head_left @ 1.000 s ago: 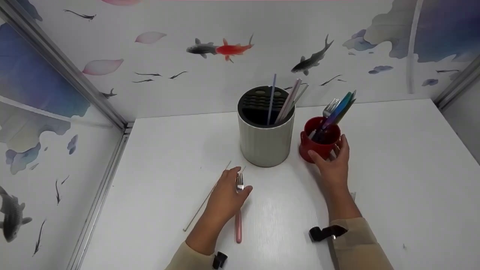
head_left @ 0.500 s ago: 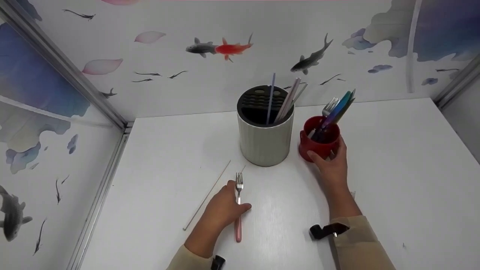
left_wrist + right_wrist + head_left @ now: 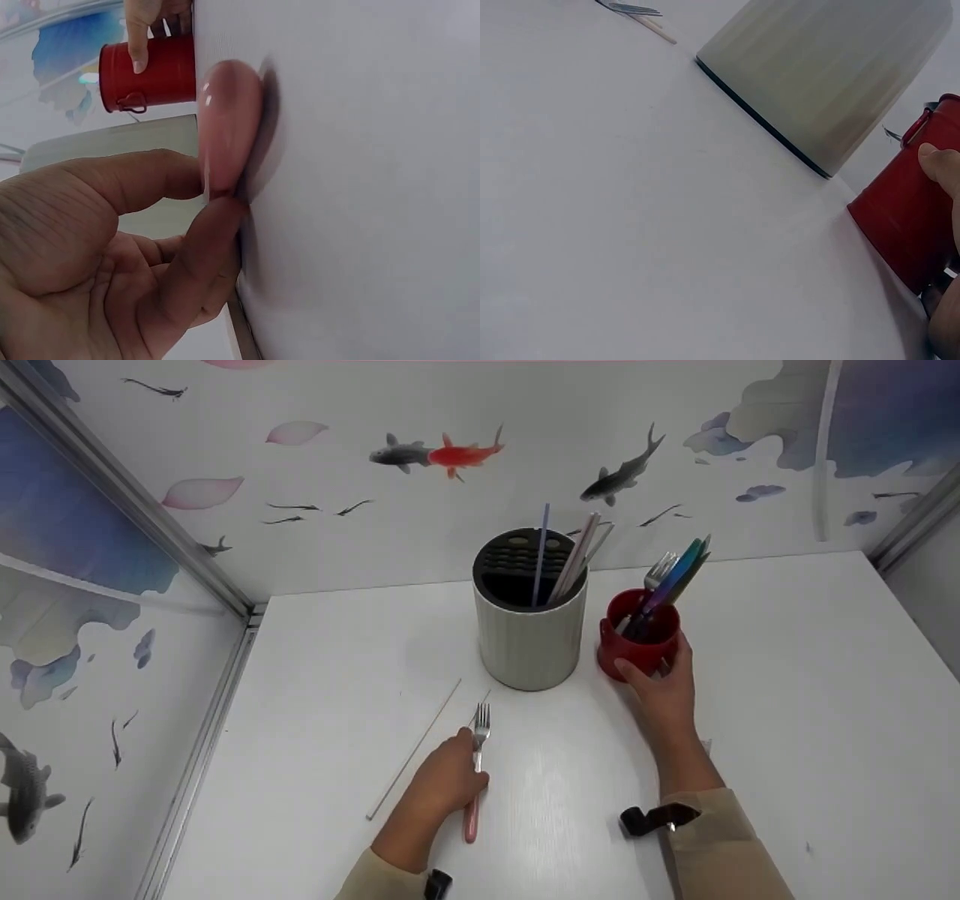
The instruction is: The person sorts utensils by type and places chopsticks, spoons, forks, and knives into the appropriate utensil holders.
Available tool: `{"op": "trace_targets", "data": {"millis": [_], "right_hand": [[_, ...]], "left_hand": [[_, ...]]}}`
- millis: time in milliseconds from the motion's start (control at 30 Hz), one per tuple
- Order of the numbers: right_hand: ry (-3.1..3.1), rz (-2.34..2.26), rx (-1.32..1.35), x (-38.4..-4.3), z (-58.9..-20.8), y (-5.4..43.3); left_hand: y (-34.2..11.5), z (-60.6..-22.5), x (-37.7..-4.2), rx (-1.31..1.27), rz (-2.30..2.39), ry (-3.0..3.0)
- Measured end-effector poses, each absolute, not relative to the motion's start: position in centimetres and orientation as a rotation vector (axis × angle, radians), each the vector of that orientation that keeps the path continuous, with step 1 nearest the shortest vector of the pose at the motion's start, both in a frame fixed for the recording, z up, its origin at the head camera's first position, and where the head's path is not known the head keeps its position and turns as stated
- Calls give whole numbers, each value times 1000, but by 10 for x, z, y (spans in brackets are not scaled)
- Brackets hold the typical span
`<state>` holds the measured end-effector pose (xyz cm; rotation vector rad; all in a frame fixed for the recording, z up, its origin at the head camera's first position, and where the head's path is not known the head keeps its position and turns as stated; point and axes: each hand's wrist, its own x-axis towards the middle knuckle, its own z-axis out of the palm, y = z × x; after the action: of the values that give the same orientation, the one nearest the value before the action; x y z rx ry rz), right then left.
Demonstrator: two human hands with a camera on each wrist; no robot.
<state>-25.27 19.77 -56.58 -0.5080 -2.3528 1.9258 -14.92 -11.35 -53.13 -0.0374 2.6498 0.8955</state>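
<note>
In the head view my left hand (image 3: pixel 448 774) pinches a fork (image 3: pixel 471 819) with a pink handle between thumb and fingers, its tines pointing away from me. Close up in the left wrist view, the handle's rounded end (image 3: pixel 231 112) sticks out past the thumb and fingertips, close over the table. To the right, my right hand (image 3: pixel 666 701) grips the side of a small red bucket-like cup (image 3: pixel 637 651), thumb on the front. The cup stands upright and holds another fork (image 3: pixel 660 570) and several blue-purple utensils (image 3: pixel 679 570). Its far side is hidden.
A tall pale-grey utensil holder (image 3: pixel 531 652) with a black slotted top stands left of the cup, holding several straw-like sticks (image 3: pixel 577 556). One thin chopstick (image 3: pixel 414 748) lies left of the fork; another stick's tip (image 3: pixel 487 695) shows behind its tines. The patterned back wall (image 3: pixel 337 547) borders the table.
My left hand has drawn back along the fork toward me and closed its thumb and fingers on it. The fork has turned slightly. The right hand stays on the red cup.
</note>
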Motion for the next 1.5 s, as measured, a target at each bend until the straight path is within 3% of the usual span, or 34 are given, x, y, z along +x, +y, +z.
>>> {"op": "trace_targets", "data": {"millis": [700, 1500], "right_hand": [[-2393, 1920, -572, -253, -568, 196], [-2356, 1932, -487, -252, -568, 198]], "left_hand": [[-114, -533, -145, 71, 881, 2653], [-104, -525, -148, 119, 1186, 2610]]}}
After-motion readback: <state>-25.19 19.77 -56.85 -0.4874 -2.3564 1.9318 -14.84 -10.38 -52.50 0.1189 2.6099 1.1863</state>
